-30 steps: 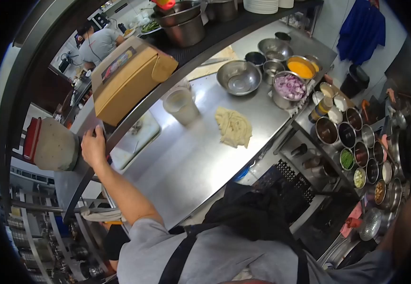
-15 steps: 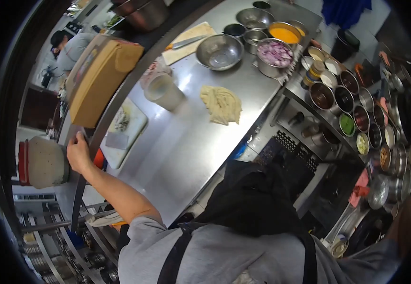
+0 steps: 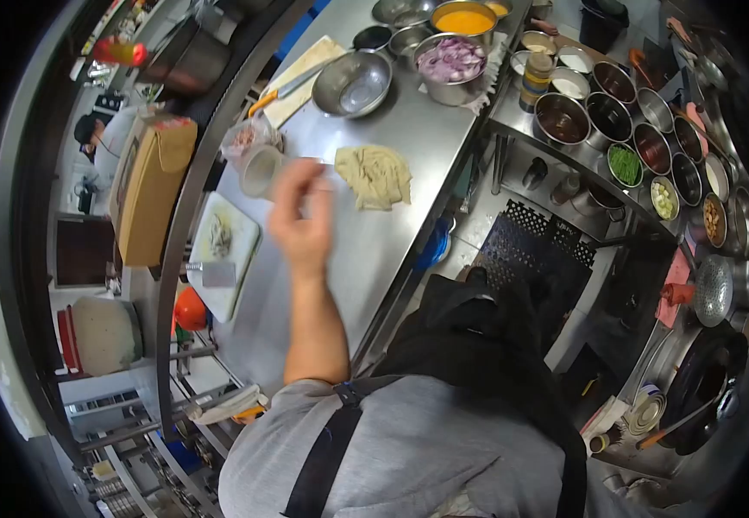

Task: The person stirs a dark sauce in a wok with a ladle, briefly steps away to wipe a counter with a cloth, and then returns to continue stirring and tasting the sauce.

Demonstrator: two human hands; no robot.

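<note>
My left hand [image 3: 304,211], blurred by motion, is above the steel table with its fingers curled in. A thin pale streak shows at the fingertips; I cannot make out what it is. Just right of the hand, a crumpled cream cloth [image 3: 374,176] lies on the table. Behind the fingers stands a translucent plastic tub [image 3: 260,170], partly covered by the hand. To the left, a white cutting board [image 3: 245,233] bears a scraper [image 3: 218,274] with a wide metal blade and a small chopped pile [image 3: 219,235]. My right hand is out of view.
A knife [image 3: 292,85] rests on a wooden board beside a steel bowl [image 3: 353,84]. Farther back are a pot of chopped purple onion [image 3: 450,60] and an orange liquid [image 3: 462,21]. Sauce pots [image 3: 562,118] line the right counter. A shelf with a cardboard box [image 3: 154,190] edges the left.
My left hand has left the shelf edge and moved right, over the table near the cloth. The whole view has shifted, and my right arm no longer shows at the right edge.
</note>
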